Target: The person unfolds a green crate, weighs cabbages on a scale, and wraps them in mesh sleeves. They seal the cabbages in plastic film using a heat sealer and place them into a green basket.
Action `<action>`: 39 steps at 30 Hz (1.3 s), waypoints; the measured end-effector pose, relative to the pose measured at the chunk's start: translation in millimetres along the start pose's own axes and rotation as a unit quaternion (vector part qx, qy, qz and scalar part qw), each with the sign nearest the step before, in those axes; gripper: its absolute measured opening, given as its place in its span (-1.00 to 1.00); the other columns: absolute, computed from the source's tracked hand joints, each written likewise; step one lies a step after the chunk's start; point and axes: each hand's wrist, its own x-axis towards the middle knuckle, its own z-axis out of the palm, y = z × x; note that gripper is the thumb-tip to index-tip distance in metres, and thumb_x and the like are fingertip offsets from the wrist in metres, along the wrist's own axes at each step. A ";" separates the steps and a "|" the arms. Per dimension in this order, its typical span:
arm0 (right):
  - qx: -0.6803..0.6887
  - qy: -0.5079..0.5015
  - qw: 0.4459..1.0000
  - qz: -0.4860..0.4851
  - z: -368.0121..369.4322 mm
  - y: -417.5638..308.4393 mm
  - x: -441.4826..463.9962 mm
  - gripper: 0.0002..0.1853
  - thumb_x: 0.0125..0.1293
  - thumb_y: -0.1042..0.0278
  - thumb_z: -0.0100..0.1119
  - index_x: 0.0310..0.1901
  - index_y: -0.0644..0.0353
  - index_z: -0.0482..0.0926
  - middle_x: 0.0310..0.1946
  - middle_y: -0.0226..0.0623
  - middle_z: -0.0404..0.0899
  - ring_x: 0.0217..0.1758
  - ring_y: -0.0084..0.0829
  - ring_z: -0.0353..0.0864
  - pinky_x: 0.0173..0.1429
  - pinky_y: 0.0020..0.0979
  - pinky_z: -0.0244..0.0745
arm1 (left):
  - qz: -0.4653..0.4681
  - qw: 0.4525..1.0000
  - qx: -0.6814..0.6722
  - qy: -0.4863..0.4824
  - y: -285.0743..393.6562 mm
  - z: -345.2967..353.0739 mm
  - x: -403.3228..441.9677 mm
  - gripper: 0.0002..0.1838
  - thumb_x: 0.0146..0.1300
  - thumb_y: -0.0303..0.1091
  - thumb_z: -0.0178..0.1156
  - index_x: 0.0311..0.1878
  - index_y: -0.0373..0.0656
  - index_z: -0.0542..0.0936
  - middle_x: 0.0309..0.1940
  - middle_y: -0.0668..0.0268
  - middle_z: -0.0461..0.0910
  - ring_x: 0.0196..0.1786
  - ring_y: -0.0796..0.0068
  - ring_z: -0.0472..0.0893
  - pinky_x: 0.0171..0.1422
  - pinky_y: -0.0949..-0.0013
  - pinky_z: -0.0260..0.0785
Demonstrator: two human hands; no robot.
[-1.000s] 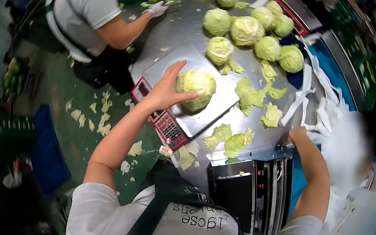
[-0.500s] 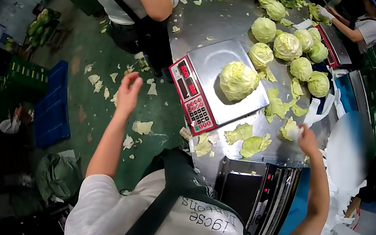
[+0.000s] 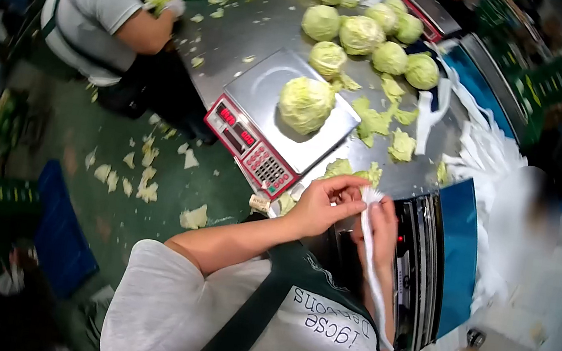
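"Which step, in the head view?"

"Left hand (image 3: 329, 204) and right hand (image 3: 382, 225) pinch a white strip (image 3: 369, 251), apparently opening its end."

"The cabbage (image 3: 306, 106)?"

"Untouched on the scale (image 3: 245, 84), at the worktop's (image 3: 274, 20) near left edge."

"Next move?"

"Seemingly, a gentle two-handed spread."

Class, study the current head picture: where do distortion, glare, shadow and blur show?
In the head view: black curved borders suggest a very wide lens; the pan shines whitest towards its lower right; a soft shadow lies at the lower left of the cabbage; red digits glow, too blurred to read surely; a pale smeared patch blurs the right side.
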 end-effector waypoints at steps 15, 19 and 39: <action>-0.062 0.204 0.936 -0.280 56.7 48.0 24.8 -0.94 0.36 0.48 0.00 -0.24 0.25 0.35 -0.42 -0.38 0.45 -0.35 -0.65 0.40 -0.20 -0.59 0.34 | -0.090 0.983 0.131 -0.097 -16.9 -73.0 -16.7 -0.80 0.18 -0.37 0.28 -0.15 -0.17 0.56 -0.22 0.40 0.48 -0.16 0.63 0.48 -0.07 0.57 0.34; -0.064 0.184 0.943 -0.269 65.8 62.0 32.5 -0.92 0.35 0.45 0.06 -0.24 0.22 0.37 -0.43 -0.42 0.46 -0.39 -0.67 0.40 -0.24 -0.64 0.31 | -0.173 0.977 -0.081 -0.099 -17.1 -85.0 -17.6 -0.72 0.16 -0.47 0.26 -0.06 -0.24 0.49 -0.06 0.37 0.43 0.00 0.61 0.44 0.04 0.50 0.35; 0.123 -0.047 0.991 -0.005 44.0 64.9 31.8 -0.71 0.27 0.43 0.12 -0.01 0.39 0.49 -0.17 -0.23 0.60 -0.09 -0.42 0.57 0.06 -0.38 0.46 | -0.328 0.755 -0.554 -0.124 -26.5 -108.8 5.4 -0.54 0.40 -0.15 -0.07 0.19 -0.30 0.36 0.10 0.08 0.49 0.12 0.27 0.52 0.26 0.20 0.32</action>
